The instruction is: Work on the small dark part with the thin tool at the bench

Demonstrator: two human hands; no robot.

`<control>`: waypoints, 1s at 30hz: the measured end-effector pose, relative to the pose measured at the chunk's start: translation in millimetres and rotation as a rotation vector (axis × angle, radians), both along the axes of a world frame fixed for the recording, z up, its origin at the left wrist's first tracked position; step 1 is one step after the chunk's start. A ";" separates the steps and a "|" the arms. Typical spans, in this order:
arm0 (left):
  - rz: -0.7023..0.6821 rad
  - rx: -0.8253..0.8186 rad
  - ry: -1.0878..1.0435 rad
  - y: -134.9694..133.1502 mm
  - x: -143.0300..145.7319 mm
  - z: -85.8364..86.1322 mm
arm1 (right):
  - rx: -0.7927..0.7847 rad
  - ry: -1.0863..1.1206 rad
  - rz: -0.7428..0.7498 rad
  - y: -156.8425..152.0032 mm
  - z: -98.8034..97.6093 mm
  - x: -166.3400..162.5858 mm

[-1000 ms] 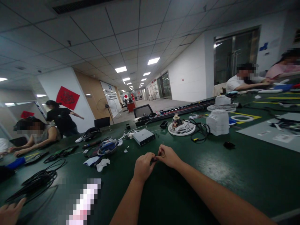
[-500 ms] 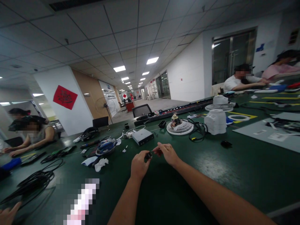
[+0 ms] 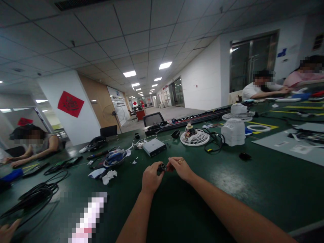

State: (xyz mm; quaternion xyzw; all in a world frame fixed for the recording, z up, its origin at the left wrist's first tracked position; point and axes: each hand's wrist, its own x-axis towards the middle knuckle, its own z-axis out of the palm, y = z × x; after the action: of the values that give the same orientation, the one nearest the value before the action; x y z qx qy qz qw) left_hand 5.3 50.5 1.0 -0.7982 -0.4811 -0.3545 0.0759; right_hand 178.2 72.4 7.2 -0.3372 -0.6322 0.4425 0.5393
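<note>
My left hand (image 3: 150, 178) is closed round a small black round part (image 3: 161, 167) held above the dark green table (image 3: 253, 189). My right hand (image 3: 180, 167) is pinched close against the same part, gripping a thin tool whose tip meets it; the tool is mostly hidden by the fingers. Both hands meet near the table's middle, a little in front of a small grey box (image 3: 154, 147).
A white fan grille with a motor (image 3: 194, 136), a white fan housing (image 3: 234, 131), black cables (image 3: 35, 197), a blue-and-white device (image 3: 115, 158) and white rags (image 3: 108, 176) lie around. Other people sit at the far left (image 3: 35, 145) and far right (image 3: 263, 88).
My right hand, which held the thin tool pointing up a second ago, has lowered it and closed in on the black part. A standing person at the left has left the view.
</note>
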 end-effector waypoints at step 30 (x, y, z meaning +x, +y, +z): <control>-0.043 -0.018 0.052 -2.8 3.2 2.9 | 0.063 -0.019 -0.100 -3.1 0.3 1.1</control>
State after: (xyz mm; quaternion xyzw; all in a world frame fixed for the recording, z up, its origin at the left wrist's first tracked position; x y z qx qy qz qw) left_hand 8.5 47.7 3.9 -0.8179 -0.4649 -0.3309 0.0736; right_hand 179.3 69.4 7.5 -0.3554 -0.6331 0.3915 0.5653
